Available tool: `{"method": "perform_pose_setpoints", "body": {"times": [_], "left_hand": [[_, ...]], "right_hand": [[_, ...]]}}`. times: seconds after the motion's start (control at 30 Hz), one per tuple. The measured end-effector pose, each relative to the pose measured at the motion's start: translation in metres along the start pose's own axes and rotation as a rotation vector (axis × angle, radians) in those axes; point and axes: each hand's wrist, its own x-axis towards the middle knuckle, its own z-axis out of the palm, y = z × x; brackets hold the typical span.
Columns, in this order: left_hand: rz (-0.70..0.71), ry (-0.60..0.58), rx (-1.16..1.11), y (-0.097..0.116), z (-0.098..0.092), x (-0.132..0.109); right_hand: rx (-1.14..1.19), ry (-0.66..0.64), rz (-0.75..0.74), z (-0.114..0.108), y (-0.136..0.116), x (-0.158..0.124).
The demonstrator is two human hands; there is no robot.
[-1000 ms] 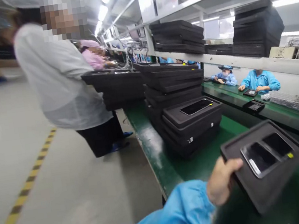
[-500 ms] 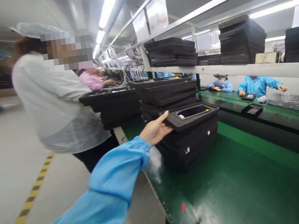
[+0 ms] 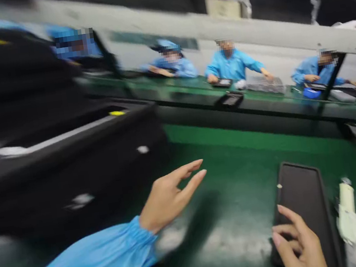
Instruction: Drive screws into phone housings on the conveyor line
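My left hand (image 3: 172, 196) hangs over the green tabletop with its fingers stretched out and apart, holding nothing. To its left stands a stack of black foam trays (image 3: 110, 169), blurred by motion. The top tray carries a flat device with a pale edge (image 3: 69, 136) and a yellow tab. At the lower right, my right hand (image 3: 300, 240) is over the near part of a black rectangular tray (image 3: 304, 186), fingers loosely bent and parted. Whether it touches the tray I cannot tell. Just right of that tray lies a pale, cream-coloured handheld tool (image 3: 347, 213).
Beyond the green table (image 3: 206, 147), a dark conveyor edge (image 3: 262, 117) runs across, carrying a small black tray (image 3: 231, 99). Several co-workers in blue sit on the far side, one (image 3: 231, 66) beside a clear rack (image 3: 264, 85). A white shelf beam (image 3: 183, 26) crosses above.
The view has swung right and down. My left hand has let go of the top foam tray's edge and come away from the stack. My right hand has come into view.
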Motion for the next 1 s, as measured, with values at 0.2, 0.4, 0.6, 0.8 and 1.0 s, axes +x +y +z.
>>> {"method": "perform_pose_setpoints", "body": {"times": [0.2,0.4,0.6,0.8,1.0], "left_hand": [[0.237,-0.574,-0.011,0.053,0.180,0.040],[0.342,-0.687,-0.058,0.092,0.226,0.056],[0.342,-0.658,-0.074,0.083,0.223,0.051],[0.290,-0.611,-0.099,0.083,0.224,0.047],[0.279,-0.633,-0.107,0.081,0.224,0.048]], "right_hand": [[-0.254,0.109,0.039,-0.067,-0.016,0.016],[-0.856,0.104,-0.106,-0.165,0.006,0.139],[-1.494,0.103,0.108,-0.218,0.044,0.290],[-1.658,0.078,0.249,-0.252,0.059,0.360],[-1.648,-0.146,-0.041,-0.238,0.043,0.366]]}}
